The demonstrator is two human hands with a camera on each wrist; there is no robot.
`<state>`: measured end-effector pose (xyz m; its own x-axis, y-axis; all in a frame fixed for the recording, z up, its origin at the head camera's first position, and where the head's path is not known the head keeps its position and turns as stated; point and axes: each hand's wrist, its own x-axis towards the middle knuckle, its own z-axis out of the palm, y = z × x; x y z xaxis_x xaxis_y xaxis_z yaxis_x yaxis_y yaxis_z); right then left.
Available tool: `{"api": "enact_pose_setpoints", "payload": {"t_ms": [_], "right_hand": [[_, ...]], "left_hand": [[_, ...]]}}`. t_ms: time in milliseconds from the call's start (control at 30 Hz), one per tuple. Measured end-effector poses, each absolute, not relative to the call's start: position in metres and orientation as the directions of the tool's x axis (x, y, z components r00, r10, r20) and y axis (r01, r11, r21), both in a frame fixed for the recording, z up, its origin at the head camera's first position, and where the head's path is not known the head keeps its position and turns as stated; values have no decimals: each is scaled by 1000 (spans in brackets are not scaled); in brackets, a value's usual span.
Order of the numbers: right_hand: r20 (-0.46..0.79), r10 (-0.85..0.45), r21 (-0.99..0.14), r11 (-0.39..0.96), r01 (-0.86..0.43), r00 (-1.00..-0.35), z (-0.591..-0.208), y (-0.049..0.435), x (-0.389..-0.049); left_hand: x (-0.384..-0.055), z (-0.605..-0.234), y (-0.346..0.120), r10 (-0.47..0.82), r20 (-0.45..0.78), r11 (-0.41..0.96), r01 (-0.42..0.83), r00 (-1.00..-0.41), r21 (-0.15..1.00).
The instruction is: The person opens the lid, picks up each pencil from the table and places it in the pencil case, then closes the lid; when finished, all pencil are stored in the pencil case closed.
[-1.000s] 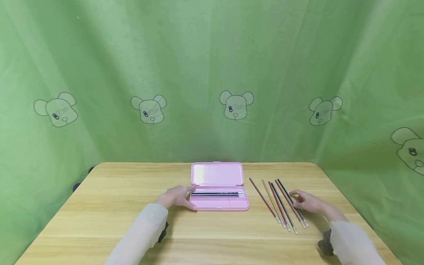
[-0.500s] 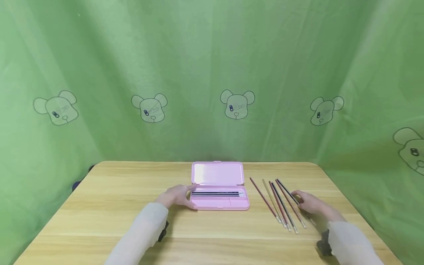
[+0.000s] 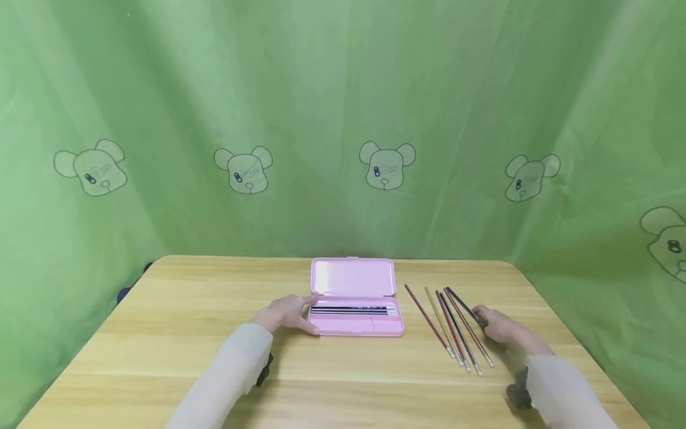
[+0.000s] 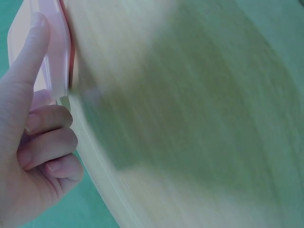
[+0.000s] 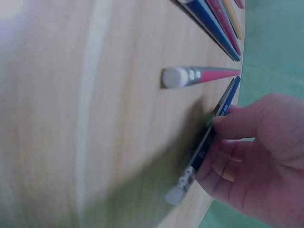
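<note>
My left hand (image 3: 286,312) holds the left end of an open pink pencil case (image 3: 340,325), its thumb on the front edge. In the left wrist view the thumb lies along the case wall (image 4: 58,52) and the other fingers are curled. Several dark striped pencils (image 3: 351,310) lie in the back compartment. My right hand (image 3: 506,330) pinches a dark blue pencil (image 5: 202,149) between thumb and fingers. Its white eraser end (image 5: 175,194) points toward me, and its far tip is close to a red pencil (image 5: 216,74) on the table.
Several more pencils, red, dark and a yellow one (image 3: 440,320), lie fanned out between the case and my right hand. The case lid (image 3: 354,277) leans back at the far table edge. A green curtain (image 3: 321,89) hangs behind the wooden table (image 3: 343,381).
My right hand has taken hold of the rightmost dark pencil and swung its eraser end to the right, away from the others. The left hand stays on the case.
</note>
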<state>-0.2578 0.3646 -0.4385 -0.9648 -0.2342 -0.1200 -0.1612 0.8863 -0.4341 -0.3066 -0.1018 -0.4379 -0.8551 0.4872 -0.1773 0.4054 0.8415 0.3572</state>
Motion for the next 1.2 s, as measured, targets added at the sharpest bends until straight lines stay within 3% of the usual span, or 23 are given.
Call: {"api": "enact_pose_setpoints", "payload": {"t_ms": [433, 1200], "right_hand": [[-55, -266, -579, 794, -186, -962, -431, 356, -264], [81, -424, -573, 721, -390, -902, -438, 297, -285]], "left_hand": [[-308, -439, -102, 468, -195, 858, 390, -862, 334], [-303, -431, -101, 457, -217, 859, 364, -863, 361]]}}
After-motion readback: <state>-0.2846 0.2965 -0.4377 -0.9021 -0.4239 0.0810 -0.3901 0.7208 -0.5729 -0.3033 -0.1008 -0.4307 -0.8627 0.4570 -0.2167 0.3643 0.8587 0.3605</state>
